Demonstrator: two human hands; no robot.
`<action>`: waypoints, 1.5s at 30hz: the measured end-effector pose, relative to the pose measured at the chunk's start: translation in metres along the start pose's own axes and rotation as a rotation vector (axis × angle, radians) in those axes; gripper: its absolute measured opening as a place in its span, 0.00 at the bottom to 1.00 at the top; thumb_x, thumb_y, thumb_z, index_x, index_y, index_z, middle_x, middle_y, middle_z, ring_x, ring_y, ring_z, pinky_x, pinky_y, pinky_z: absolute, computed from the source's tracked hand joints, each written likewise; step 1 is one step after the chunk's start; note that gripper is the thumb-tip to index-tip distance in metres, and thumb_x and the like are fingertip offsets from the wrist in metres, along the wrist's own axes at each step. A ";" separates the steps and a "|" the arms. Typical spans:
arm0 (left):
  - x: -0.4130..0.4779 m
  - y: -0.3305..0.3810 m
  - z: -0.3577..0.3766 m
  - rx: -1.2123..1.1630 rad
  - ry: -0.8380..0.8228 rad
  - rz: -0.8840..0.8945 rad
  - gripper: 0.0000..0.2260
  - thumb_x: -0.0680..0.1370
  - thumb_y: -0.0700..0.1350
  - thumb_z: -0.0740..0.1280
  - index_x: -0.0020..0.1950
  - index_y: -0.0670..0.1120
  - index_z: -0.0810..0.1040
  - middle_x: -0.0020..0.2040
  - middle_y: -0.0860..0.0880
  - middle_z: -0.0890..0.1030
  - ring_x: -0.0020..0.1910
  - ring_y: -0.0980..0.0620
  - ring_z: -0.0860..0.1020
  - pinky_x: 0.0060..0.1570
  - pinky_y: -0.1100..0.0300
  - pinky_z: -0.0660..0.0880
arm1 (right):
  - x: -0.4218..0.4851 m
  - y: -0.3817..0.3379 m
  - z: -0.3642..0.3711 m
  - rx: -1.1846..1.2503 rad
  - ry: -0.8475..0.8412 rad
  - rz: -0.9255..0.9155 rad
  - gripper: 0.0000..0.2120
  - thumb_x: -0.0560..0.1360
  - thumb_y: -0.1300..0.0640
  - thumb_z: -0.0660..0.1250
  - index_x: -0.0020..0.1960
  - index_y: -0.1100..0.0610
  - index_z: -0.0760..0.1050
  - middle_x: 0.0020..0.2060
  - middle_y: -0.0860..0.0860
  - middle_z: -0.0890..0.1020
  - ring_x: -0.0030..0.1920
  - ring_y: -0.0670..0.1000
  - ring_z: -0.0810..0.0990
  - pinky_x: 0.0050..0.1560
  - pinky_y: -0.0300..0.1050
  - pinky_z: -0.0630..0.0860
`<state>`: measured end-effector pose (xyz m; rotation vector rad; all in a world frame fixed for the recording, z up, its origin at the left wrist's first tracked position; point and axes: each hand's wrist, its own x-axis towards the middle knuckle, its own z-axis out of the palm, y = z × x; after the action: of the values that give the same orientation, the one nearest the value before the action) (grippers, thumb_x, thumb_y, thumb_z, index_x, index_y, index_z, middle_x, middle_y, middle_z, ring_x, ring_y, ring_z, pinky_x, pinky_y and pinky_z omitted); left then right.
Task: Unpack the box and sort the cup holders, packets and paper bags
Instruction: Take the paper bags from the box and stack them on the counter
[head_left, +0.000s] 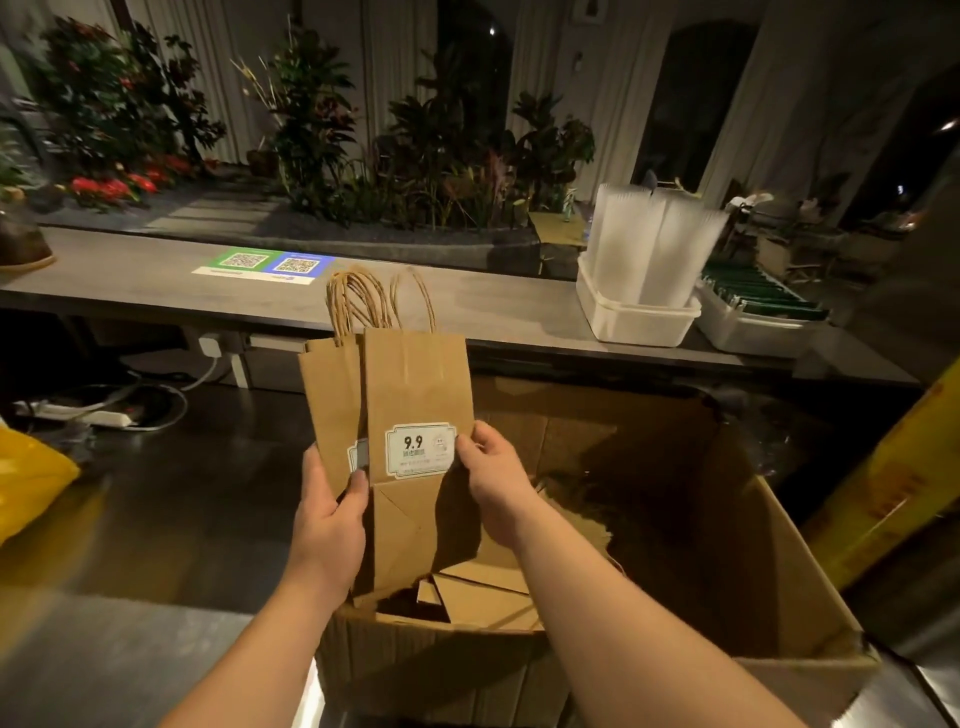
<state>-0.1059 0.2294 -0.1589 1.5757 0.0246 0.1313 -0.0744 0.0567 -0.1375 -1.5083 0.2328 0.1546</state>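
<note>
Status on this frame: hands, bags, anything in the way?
Left hand and right hand both grip the paper bags, upright over the open box. More brown paper inside. Nothing blocking.

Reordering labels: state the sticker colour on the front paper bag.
The sticker is white with a green border and black print; head view.

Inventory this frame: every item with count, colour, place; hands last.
open corrugated cardboard box: one, brown, front centre
brown kraft paper bags: at least two, brown, held above box
white plastic tubs: two, white, right end of counter
white ribbed stacks: several, white, left tub
dark green packets: one row, green, right tub
QR-code sheet: one, green and blue, counter middle
leafy plants: several, green and red, behind counter
power strip: one, white, floor left
yellow plastic bag: one, yellow, left edge
left hand: one, grips bags' left edge
right hand: one, pinches front bag's right edge
</note>
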 end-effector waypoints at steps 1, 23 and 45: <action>-0.001 0.001 0.000 -0.013 -0.011 -0.007 0.15 0.86 0.51 0.57 0.65 0.72 0.67 0.63 0.60 0.79 0.66 0.54 0.77 0.65 0.44 0.76 | 0.002 0.003 0.005 -0.014 0.001 0.007 0.10 0.86 0.50 0.59 0.59 0.48 0.79 0.51 0.49 0.87 0.54 0.52 0.86 0.62 0.56 0.80; 0.002 -0.009 0.002 0.110 0.030 0.044 0.22 0.84 0.44 0.65 0.71 0.63 0.61 0.65 0.55 0.75 0.62 0.54 0.76 0.47 0.64 0.77 | 0.017 0.079 -0.104 -1.652 -0.323 0.355 0.49 0.74 0.50 0.77 0.84 0.52 0.49 0.80 0.58 0.60 0.79 0.64 0.62 0.74 0.61 0.67; 0.007 -0.012 0.002 0.164 0.044 0.030 0.23 0.84 0.45 0.64 0.75 0.59 0.59 0.69 0.50 0.74 0.65 0.50 0.75 0.49 0.59 0.80 | -0.031 -0.112 -0.105 -1.982 0.057 -0.214 0.18 0.80 0.58 0.67 0.65 0.41 0.78 0.58 0.46 0.80 0.69 0.54 0.68 0.76 0.69 0.50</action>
<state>-0.0981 0.2280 -0.1704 1.7377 0.0465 0.1915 -0.0834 -0.0533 -0.0265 -3.4863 -0.1610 0.1576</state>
